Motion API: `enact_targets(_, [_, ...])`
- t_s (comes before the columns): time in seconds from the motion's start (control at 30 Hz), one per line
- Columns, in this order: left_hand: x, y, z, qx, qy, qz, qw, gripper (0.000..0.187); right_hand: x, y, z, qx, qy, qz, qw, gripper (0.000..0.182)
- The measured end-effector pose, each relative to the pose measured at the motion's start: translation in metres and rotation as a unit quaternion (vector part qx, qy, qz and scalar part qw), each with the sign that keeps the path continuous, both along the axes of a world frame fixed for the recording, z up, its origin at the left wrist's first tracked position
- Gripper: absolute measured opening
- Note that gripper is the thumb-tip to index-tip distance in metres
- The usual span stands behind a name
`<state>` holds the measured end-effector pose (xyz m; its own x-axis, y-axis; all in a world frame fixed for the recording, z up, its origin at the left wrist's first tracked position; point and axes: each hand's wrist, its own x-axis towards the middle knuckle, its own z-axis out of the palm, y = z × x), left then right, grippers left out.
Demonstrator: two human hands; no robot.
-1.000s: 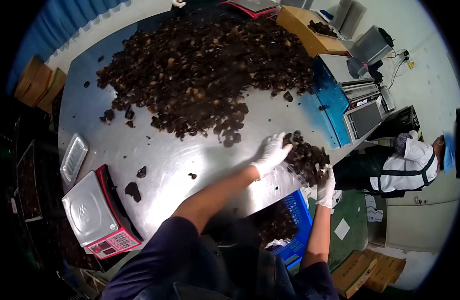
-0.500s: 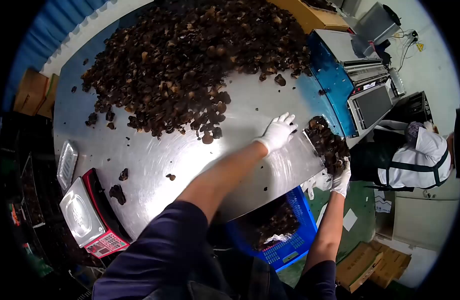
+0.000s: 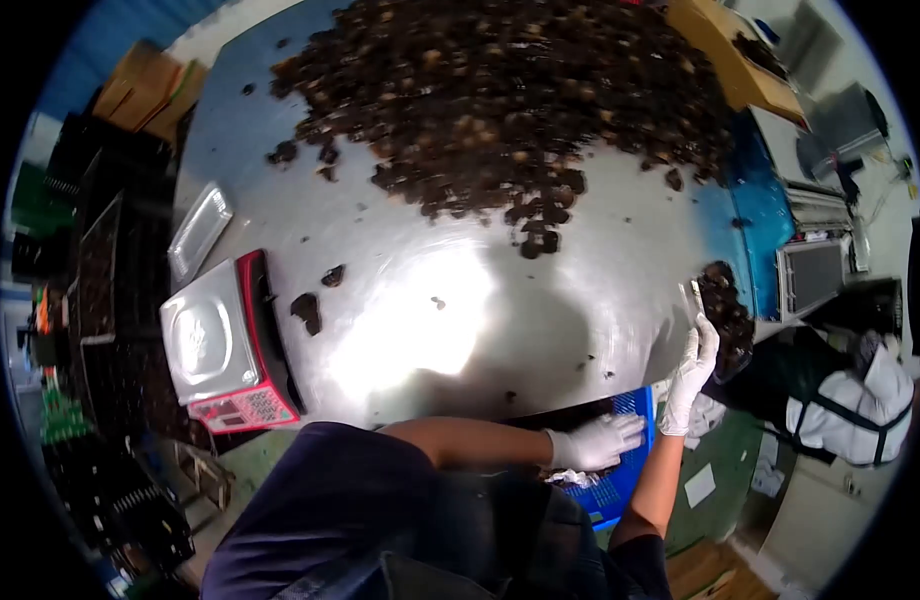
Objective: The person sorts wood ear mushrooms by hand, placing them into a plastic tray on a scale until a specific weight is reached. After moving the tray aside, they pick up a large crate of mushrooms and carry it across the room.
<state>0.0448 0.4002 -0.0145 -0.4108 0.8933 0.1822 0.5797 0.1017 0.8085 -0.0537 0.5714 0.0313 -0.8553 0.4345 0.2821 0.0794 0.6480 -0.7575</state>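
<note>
My right hand [image 3: 692,375], in a white glove, has its fingers closed on the near left edge of a clear plastic tray [image 3: 693,297] at the table's right edge. Dark wood ear mushrooms [image 3: 725,315] fill that tray. Below the table's front edge, my left hand [image 3: 597,443], gloved too, reaches over a blue plastic basket [image 3: 635,455] with its fingers stretched out; nothing shows in it. Dark pieces and a crumpled white wrapper [image 3: 577,478] lie in the basket, partly hidden by my left hand.
A large heap of wood ear mushrooms [image 3: 500,90] covers the far side of the metal table [image 3: 620,250]. A red and silver scale [image 3: 215,335] and an upright-edged clear tray [image 3: 200,232] stand at left. A blue machine [image 3: 765,215] and a co-worker [image 3: 850,410] are at right.
My left hand has drawn back from the tabletop to over the blue basket. My right hand has shifted from the tray's near end to its left side. The whole view has turned left.
</note>
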Motion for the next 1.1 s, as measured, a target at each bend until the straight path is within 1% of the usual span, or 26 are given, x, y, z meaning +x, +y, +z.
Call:
enact_targets(0.07, [-0.006, -0.022, 0.028, 0.012, 0.030, 0.013, 0.999, 0.044, -0.021, -0.055, 0.016, -0.029, -0.025, 0.067, 0.997, 0.022])
enact_targets(0.13, [-0.055, -0.063, 0.045, -0.086, -0.027, -0.030, 0.995, 0.032, -0.032, -0.104, 0.028, 0.105, -0.023, 0.138, 0.985, 0.026])
enact_targets(0.17, [-0.069, -0.091, 0.025, -0.086, -0.023, 0.080, 0.993, 0.033, -0.032, -0.138, 0.050, 0.144, -0.052, 0.155, 0.976, 0.030])
enact_targets(0.2, [-0.085, -0.129, 0.006, -0.084, -0.017, 0.193, 0.977, 0.034, -0.031, -0.158, 0.030, 0.173, -0.039, 0.194, 0.965, 0.036])
enact_targets(0.23, [-0.110, -0.194, 0.041, -0.069, 0.205, 0.257, 0.942, 0.039, -0.028, -0.186, 0.017, 0.212, -0.058, 0.228, 0.948, 0.042])
enact_targets(0.27, [-0.121, -0.234, 0.053, 0.045, 0.014, 0.365, 0.930, 0.030, -0.024, -0.222, 0.013, 0.209, -0.121, 0.271, 0.932, 0.043])
enact_targets(0.3, [-0.129, -0.288, -0.020, -0.070, 0.178, 0.552, 0.811, 0.038, -0.021, -0.260, 0.008, 0.205, -0.185, 0.311, 0.909, 0.045])
enact_targets(0.33, [-0.125, -0.333, 0.025, -0.123, 0.211, 0.584, 0.774, 0.045, -0.015, -0.297, -0.012, 0.251, -0.091, 0.331, 0.905, 0.044])
enact_targets(0.37, [-0.120, -0.363, 0.033, -0.179, 0.193, 0.648, 0.715, 0.047, -0.009, -0.327, -0.033, 0.292, 0.002, 0.348, 0.891, 0.044])
enact_targets(0.4, [-0.113, -0.384, 0.036, -0.233, 0.172, 0.704, 0.648, 0.050, -0.011, -0.349, -0.043, 0.287, 0.004, 0.355, 0.890, 0.044])
enact_targets(0.5, [-0.103, -0.416, 0.015, -0.252, 0.130, 0.721, 0.632, 0.055, -0.033, -0.384, -0.066, 0.295, 0.075, 0.357, 0.883, 0.034])
enact_targets(0.53, [-0.107, -0.417, 0.012, -0.250, 0.132, 0.725, 0.628, 0.056, -0.036, -0.373, -0.077, 0.309, -0.029, 0.356, 0.881, 0.028])
enact_targets(0.57, [-0.113, -0.418, 0.012, -0.199, 0.106, 0.727, 0.649, 0.051, -0.038, -0.357, -0.085, 0.321, -0.134, 0.350, 0.870, 0.023])
enact_targets(0.6, [-0.117, -0.417, 0.011, -0.147, 0.079, 0.727, 0.666, 0.045, -0.027, -0.329, -0.083, 0.211, -0.117, 0.331, 0.912, 0.018])
enact_targets(0.63, [-0.122, -0.414, 0.006, -0.148, 0.091, 0.731, 0.660, 0.034, -0.009, -0.292, -0.074, 0.100, -0.094, 0.308, 0.942, 0.015])
enact_targets(0.67, [-0.124, -0.408, -0.002, -0.124, 0.092, 0.734, 0.661, 0.021, 0.003, -0.257, -0.062, 0.198, -0.147, 0.336, 0.909, 0.017])
enact_targets(0.7, [-0.125, -0.403, -0.006, -0.116, 0.060, 0.721, 0.681, 0.019, 0.031, -0.232, -0.021, 0.255, -0.121, 0.307, 0.909, 0.013])
enact_targets(0.73, [-0.123, -0.396, -0.010, -0.108, 0.027, 0.707, 0.698, 0.017, 0.059, -0.202, -0.024, 0.315, -0.015, 0.248, 0.916, 0.011])
enact_targets(0.8, [-0.112, -0.365, -0.020, -0.038, 0.053, 0.675, 0.735, 0.012, 0.110, -0.123, -0.021, 0.351, -0.161, 0.203, 0.900, 0.019])
enact_targets(0.87, [-0.102, -0.341, -0.024, -0.160, 0.068, 0.550, 0.817, 0.016, 0.147, -0.082, -0.014, 0.387, -0.211, 0.086, 0.893, 0.018])
enact_targets(0.9, [-0.099, -0.332, -0.015, -0.155, 0.070, 0.555, 0.814, 0.016, 0.146, -0.083, -0.004, 0.421, -0.187, 0.074, 0.885, 0.019])
enact_targets(0.93, [-0.096, -0.324, 0.004, -0.097, 0.113, 0.552, 0.821, 0.019, 0.143, -0.087, 0.004, 0.453, -0.162, 0.062, 0.874, 0.019])
enact_targets(0.97, [-0.095, -0.321, 0.023, -0.038, 0.156, 0.545, 0.823, 0.022, 0.134, -0.096, -0.005, 0.395, -0.138, 0.046, 0.907, 0.021])
enact_targets(1.03, [-0.104, -0.345, 0.058, -0.023, 0.192, 0.540, 0.819, 0.025, 0.099, -0.146, 0.005, 0.352, -0.139, 0.091, 0.921, 0.022])
enact_targets(1.07, [-0.110, -0.367, 0.071, -0.014, 0.224, 0.529, 0.818, 0.027, 0.081, -0.177, 0.003, 0.308, -0.086, 0.147, 0.936, 0.021])
enact_targets(1.1, [-0.124, -0.398, 0.081, -0.099, 0.180, 0.559, 0.804, 0.028, 0.062, -0.211, 0.010, 0.268, -0.073, 0.212, 0.937, 0.029])
